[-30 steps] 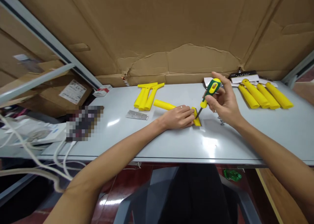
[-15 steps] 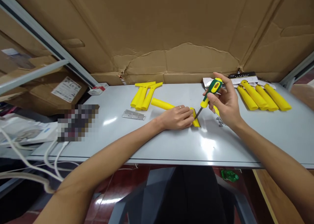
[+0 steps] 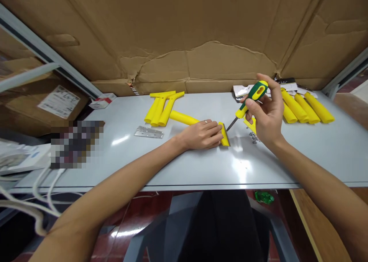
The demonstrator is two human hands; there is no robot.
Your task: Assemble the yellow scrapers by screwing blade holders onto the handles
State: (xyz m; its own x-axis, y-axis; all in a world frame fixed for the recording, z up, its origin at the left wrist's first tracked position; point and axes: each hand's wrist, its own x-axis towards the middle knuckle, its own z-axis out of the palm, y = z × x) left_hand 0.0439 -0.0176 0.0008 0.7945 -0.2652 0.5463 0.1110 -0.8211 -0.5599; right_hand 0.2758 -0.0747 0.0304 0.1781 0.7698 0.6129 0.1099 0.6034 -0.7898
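My left hand [image 3: 203,135] is closed around a yellow scraper [image 3: 184,117] lying on the table, its long handle pointing back to the left. The scraper's wide head [image 3: 223,135] sticks out past my fingertips, with a thin dark edge along its right side. My right hand [image 3: 268,114] grips a green and yellow screwdriver [image 3: 249,100], tilted so that its tip is beside the head's right edge; contact I cannot tell. Under my right hand lie a small pile of screws [image 3: 254,137] and a flat yellow piece [image 3: 250,125], partly hidden.
Several yellow scraper bodies [image 3: 161,108] lie at the back left, with metal blades [image 3: 148,132] in front of them. Several yellow handles [image 3: 319,108] rest at the back right near packaging. Cardboard [image 3: 184,28] walls the back; cables [image 3: 43,189] hang at the left.
The screwdriver's tip has moved from the scraper's head, close to my left fingers, to its right edge. The camera view has shifted slightly. Both hands keep their holds.
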